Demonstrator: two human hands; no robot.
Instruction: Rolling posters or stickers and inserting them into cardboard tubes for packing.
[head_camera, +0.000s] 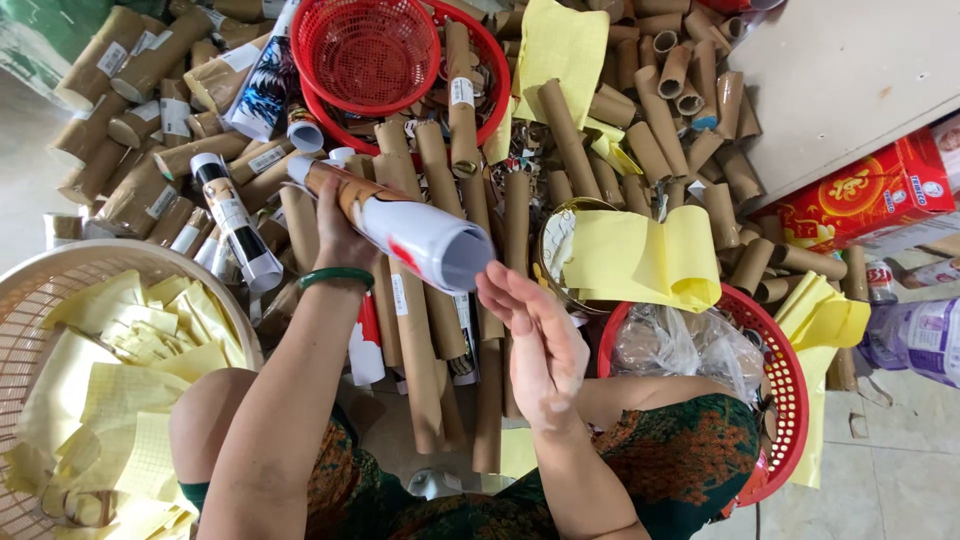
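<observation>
Surrounding our hands, brown cardboard tubes (560, 140) crowd the floor from upper left to centre right, with yellow paper sheets (635, 255) draped over them. Our left hand (340, 230) wraps closed around a rolled printed poster (400, 225) at frame centre; our right hand (535, 340) hovers open-fingered just beside its lower end, empty. A beige basket (60, 265) at lower left holds yellow paper scraps; stacked red baskets (365, 50) sit at top centre.
</observation>
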